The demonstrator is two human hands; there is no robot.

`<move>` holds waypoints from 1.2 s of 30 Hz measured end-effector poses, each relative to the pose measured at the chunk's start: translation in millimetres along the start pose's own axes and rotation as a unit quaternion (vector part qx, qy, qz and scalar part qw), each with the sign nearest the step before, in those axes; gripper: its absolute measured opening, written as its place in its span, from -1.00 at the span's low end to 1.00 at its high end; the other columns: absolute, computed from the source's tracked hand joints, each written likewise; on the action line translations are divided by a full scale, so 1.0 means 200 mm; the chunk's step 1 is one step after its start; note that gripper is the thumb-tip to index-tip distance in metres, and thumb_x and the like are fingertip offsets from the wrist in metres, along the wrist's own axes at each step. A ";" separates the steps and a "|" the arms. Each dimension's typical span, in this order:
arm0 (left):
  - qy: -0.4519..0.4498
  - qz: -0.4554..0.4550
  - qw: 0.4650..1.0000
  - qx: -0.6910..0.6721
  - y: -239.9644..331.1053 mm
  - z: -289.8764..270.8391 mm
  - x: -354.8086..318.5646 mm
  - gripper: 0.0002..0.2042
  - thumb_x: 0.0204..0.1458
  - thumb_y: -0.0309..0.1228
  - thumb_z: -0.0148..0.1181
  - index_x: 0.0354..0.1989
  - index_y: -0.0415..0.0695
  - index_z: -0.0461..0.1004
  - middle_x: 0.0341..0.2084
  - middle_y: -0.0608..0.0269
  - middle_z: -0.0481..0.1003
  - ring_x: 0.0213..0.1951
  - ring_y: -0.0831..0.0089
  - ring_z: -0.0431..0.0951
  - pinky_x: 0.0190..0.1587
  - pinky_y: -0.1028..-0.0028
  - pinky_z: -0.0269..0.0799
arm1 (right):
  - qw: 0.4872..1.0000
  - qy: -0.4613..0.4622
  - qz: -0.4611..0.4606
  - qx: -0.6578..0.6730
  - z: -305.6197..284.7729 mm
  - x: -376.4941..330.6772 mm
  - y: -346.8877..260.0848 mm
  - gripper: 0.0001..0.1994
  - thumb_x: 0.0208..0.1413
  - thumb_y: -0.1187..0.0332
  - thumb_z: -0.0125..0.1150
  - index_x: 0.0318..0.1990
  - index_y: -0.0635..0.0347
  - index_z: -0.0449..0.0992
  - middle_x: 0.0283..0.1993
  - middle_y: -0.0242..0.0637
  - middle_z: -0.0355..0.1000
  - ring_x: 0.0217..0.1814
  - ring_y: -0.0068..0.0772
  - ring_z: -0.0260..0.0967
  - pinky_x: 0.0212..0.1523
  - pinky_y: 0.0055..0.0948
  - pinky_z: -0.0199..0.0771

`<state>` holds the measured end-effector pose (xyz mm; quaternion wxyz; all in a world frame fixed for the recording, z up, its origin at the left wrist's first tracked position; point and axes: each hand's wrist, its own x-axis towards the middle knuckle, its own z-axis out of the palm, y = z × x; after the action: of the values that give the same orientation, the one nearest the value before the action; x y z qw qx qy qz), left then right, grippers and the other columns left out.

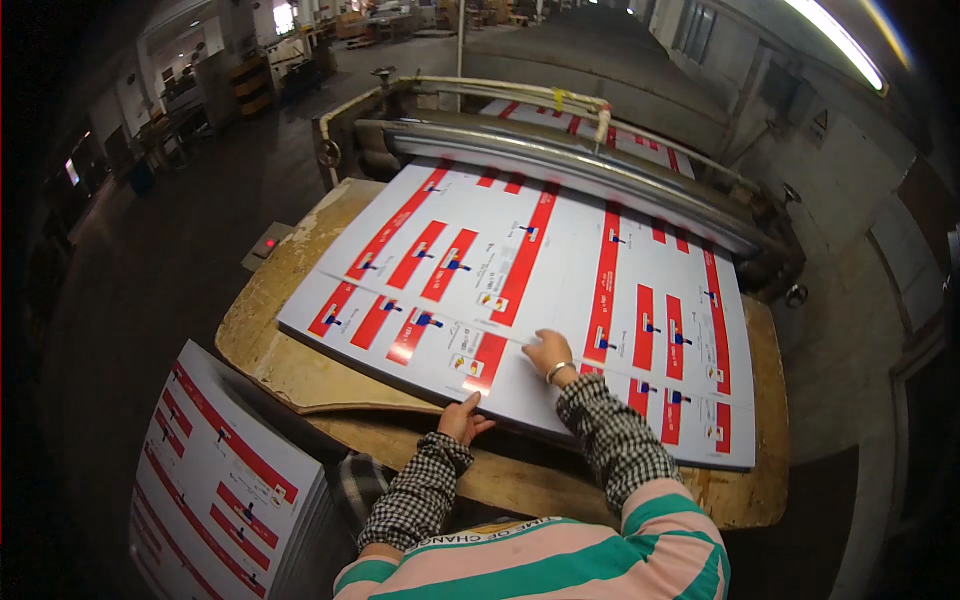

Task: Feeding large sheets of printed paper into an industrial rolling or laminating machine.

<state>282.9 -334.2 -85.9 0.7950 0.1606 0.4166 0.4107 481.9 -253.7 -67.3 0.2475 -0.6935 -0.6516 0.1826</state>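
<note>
Large white printed sheets (575, 300) with red blocks and small blue figures lie on a wooden table (300, 370). A seam crosses them from left to right, where one sheet's edge meets another. My left hand (465, 420) is at the near edge, its thumb on top and its fingers closed at the rim. My right hand (550, 355) rests over the sheets beside the seam, fingers curled and slightly blurred; what they pinch, if anything, is hidden. The far part of the sheets runs up to a metal roller (560, 165).
Low at the left stands a thick stack of similar printed sheets (215, 470). The roller machine's pipe frame (500, 88) spans the back, with more printed sheets (640, 145) beyond it. A small box with a red light (268, 243) adjoins the table's left edge.
</note>
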 end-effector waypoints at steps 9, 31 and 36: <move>-0.096 0.015 0.995 -0.031 -0.02 -0.18 -0.08 -0.73 -0.13 -0.52 0.02 -0.20 -0.26 0.29 -0.34 0.13 0.42 -0.31 0.31 0.46 -0.32 0.39 0.43 | 0.933 -0.167 -0.206 -0.245 0.01 -0.44 -0.28 -0.26 -0.35 0.08 0.22 0.08 0.09 0.12 0.12 0.06 0.03 0.16 0.09 -0.06 0.06 -0.05 0.02; -0.015 -0.018 1.000 -0.017 -0.05 -0.21 -0.06 -0.62 -0.06 -0.27 0.06 -0.17 -0.29 0.22 -0.25 0.06 0.34 -0.23 0.24 0.38 -0.18 0.24 0.34 | 0.988 -0.153 -0.003 -0.034 -0.05 -0.23 -0.25 -0.69 -0.32 0.29 0.14 -0.34 0.24 0.47 -0.36 -0.10 0.42 -0.35 -0.23 0.40 -0.30 -0.42 0.36; 0.001 -0.029 1.000 -0.002 -0.03 -0.14 -0.18 -0.70 -0.02 -0.36 -0.02 -0.14 -0.24 0.24 -0.26 0.11 0.38 -0.26 0.32 0.41 -0.22 0.35 0.36 | 0.997 -0.057 -0.046 -0.028 0.11 -0.27 -0.14 -0.53 -0.31 0.07 0.21 -0.26 0.23 0.44 -0.24 -0.02 0.35 -0.08 -0.07 0.22 -0.09 -0.37 0.25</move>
<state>253.3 -368.9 -87.1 0.8064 0.1461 0.4212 0.3885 441.9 -304.1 -71.7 0.1985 -0.6574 -0.7010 0.1923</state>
